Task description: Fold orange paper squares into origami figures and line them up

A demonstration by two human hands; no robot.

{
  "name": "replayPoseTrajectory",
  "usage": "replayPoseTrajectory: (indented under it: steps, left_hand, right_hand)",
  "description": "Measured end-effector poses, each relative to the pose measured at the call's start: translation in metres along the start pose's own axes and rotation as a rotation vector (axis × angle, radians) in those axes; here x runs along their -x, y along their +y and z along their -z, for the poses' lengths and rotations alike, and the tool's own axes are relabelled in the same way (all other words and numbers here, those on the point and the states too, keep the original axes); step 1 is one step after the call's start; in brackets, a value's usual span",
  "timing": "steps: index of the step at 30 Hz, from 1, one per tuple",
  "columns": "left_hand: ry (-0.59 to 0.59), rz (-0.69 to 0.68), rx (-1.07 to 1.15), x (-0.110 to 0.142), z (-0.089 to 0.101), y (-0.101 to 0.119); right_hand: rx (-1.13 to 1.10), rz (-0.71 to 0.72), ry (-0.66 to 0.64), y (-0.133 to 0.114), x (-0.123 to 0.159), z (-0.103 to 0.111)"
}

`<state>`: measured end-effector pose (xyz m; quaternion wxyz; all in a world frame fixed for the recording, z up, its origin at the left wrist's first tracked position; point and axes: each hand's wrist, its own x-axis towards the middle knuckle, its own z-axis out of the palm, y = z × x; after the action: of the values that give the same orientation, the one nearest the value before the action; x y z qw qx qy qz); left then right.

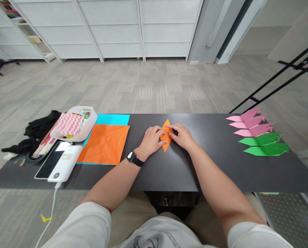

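A small piece of orange origami paper [166, 135], folded into a narrow diamond, lies on the dark table between my hands. My left hand [154, 137] comes in from its left, thumb and curled fingers closed on the paper's edge. From the other side my right hand [181, 135] grips the right edge, its thumb and fingertips on the paper. The fingers partly cover the middle of the folds; the upper and lower points stick out. A dark watch is strapped to my left wrist.
Left of my hands lie an orange sheet [106, 144] and blue paper [114, 119]. Beyond them are a white basket [92, 121], a phone [49, 163], a white power bank [65, 163] with a cable and black cloth [41, 127]. Pink [249, 124] and green folded birds [267, 150] line the right end.
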<state>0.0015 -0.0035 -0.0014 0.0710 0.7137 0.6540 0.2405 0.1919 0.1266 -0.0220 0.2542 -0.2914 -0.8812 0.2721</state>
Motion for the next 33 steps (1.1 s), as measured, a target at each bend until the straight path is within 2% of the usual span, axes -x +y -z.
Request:
replayPoseTrajectory:
  steps: [3, 9, 13, 19, 25, 33]
  left_hand:
    - [-0.003, -0.004, 0.018, -0.001, 0.001, 0.001]
    - [-0.007, 0.012, 0.036, -0.002, 0.002, 0.004]
    - [-0.006, 0.048, 0.055, -0.003, 0.001, 0.004]
    - [-0.029, 0.07, -0.039, -0.007, -0.001, -0.005]
    - [-0.036, 0.097, -0.061, -0.01, 0.0, -0.007]
    - [-0.037, 0.052, -0.119, -0.009, 0.009, -0.001]
  right_hand:
    - [0.05, -0.013, 0.02, 0.001, 0.001, 0.0]
    - [0.062, -0.033, -0.025, 0.001, 0.002, 0.001]
    - [0.056, 0.0, -0.051, -0.006, 0.004, 0.003]
    - [0.041, 0.06, -0.092, -0.015, 0.004, 0.005]
    - [0.133, 0.021, -0.089, -0.008, 0.006, 0.002]
    - [0.215, 0.012, -0.09, -0.005, 0.005, 0.001]
